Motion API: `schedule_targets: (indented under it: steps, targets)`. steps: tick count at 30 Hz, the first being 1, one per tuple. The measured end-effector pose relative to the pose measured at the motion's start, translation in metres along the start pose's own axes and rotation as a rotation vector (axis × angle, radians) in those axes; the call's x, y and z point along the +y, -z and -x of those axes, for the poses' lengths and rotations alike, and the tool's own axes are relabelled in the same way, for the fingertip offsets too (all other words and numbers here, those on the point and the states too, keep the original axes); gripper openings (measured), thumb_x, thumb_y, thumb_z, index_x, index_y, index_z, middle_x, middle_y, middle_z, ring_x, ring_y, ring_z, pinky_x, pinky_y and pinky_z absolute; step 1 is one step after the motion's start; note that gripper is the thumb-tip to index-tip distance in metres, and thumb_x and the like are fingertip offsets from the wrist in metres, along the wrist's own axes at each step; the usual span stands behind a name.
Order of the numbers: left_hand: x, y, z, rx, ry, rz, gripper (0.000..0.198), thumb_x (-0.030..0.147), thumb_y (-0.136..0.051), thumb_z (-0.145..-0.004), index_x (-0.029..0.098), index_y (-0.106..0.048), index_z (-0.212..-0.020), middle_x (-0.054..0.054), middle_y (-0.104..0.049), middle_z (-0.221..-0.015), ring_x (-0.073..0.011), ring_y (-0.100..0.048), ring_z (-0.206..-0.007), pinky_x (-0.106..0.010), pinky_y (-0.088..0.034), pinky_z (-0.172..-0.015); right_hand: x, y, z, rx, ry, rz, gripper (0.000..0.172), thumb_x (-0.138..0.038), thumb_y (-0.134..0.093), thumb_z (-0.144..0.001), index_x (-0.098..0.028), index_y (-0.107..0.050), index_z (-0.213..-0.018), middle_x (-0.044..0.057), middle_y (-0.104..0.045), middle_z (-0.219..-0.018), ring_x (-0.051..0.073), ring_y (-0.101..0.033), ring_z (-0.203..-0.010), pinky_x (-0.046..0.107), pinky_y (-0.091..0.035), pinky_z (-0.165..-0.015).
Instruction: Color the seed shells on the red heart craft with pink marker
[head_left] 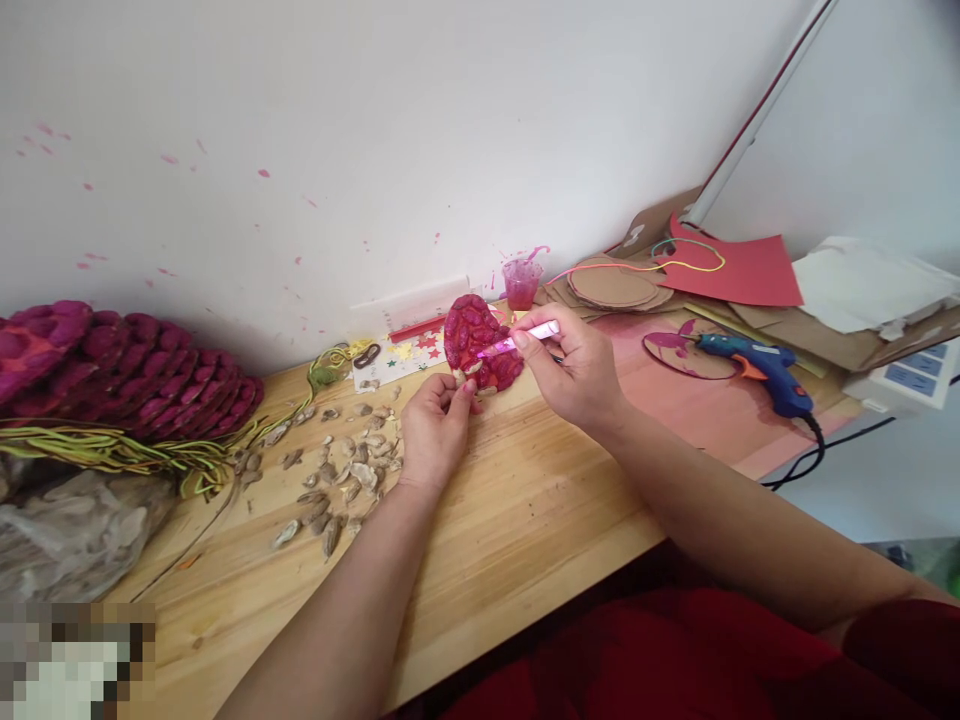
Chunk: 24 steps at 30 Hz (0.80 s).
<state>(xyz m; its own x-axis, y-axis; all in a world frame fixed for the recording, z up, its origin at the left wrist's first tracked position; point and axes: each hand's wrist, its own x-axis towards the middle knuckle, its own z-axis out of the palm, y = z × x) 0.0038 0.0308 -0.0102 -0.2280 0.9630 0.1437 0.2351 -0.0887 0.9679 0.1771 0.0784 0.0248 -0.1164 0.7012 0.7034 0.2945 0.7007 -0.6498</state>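
**Fig. 1.** Hazards, read left to right. My left hand point(435, 425) pinched the lower rim of the round magenta shell-covered disc point(476, 340) between thumb and curled fingers. I judged that so narrow a hold might let the disc tip, or knock shells loose onto the pale wooden table point(525, 520). My right hand point(574, 375), fingers pressed together around the slim pink-and-white applicator point(525, 338), risked smearing colour if it slipped. The disc stood tilted up at 12 o'clock from my left hand. It was glossy, bumpy and unevenly red, with bare tan at its bottom edge.
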Motion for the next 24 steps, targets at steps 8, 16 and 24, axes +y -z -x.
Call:
schedule_targets:
  steps: [8,16,24]
  targets:
    - [0.0041,-0.0007,0.0003,-0.003,-0.001,0.016,0.019,0.037,-0.066,-0.085,0.022,-0.059,-0.077,0.0,-0.068,-0.065,-0.0146,-0.057,-0.058,-0.025,-0.043,-0.06,0.0023,-0.0002,-0.0001,0.0,-0.04,0.011,0.017,-0.038,-0.063,-0.095,-0.021,-0.064,-0.093,0.002,-0.071,-0.081,0.016,-0.065,-0.071,0.029,-0.049,-0.066]
    - [0.0048,0.0014,0.0017,-0.038,-0.001,-0.001,0.025,0.044,-0.061,-0.09,0.021,-0.063,-0.079,-0.002,-0.069,-0.069,-0.0165,-0.059,-0.064,-0.026,-0.045,-0.064,0.0018,-0.0008,-0.0002,0.006,-0.039,0.033,0.016,-0.037,-0.063,-0.095,-0.021,-0.064,-0.092,0.0,-0.069,-0.077,0.015,-0.062,-0.067,0.027,-0.046,-0.061]
    - [0.0032,0.0026,0.0014,-0.019,0.031,-0.123,0.032,0.047,-0.056,-0.093,0.022,-0.064,-0.075,-0.002,-0.068,-0.069,-0.0169,-0.058,-0.065,-0.026,-0.042,-0.059,0.0009,0.0002,-0.0007,0.025,-0.039,0.018,0.018,-0.039,-0.062,-0.095,-0.021,-0.065,-0.094,0.001,-0.071,-0.081,0.015,-0.063,-0.07,0.027,-0.046,-0.063]
